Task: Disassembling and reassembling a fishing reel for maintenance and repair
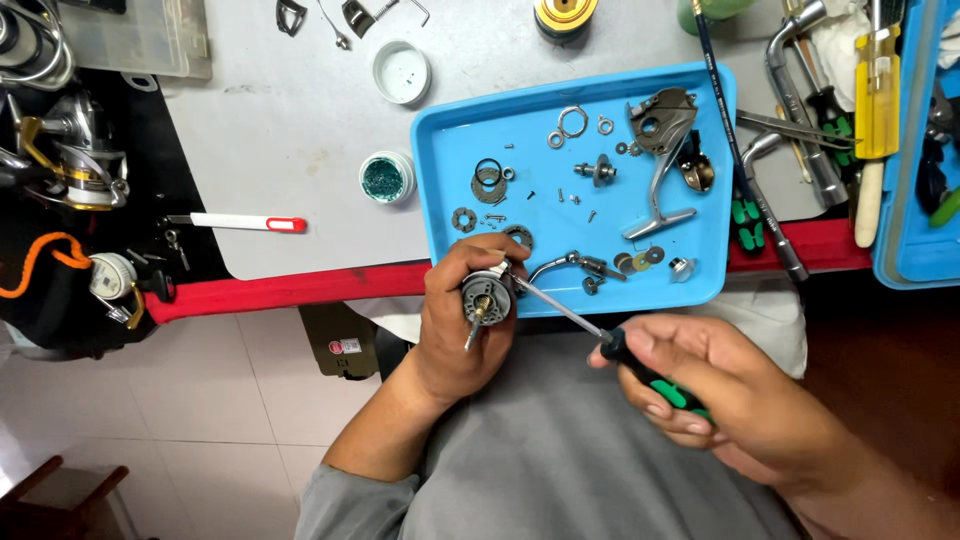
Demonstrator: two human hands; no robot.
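Head view: left hand (455, 320) closed around small round metal reel part (487, 297), held over lap just below near edge of blue tray (440, 150). Right hand (720, 395) gripping screwdriver (600, 335) by black-green handle, thin shaft angled up-left, tip touching reel part. Tray on grey surface (300, 120) carries washers, screws, crank handle (660, 190). Two small round pots (388, 178) left of tray.

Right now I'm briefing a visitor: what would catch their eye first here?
The blue tray at the table edge, strewn with small metal parts. In front of it, the left hand grips a reel part while the right hand works a screwdriver into it.
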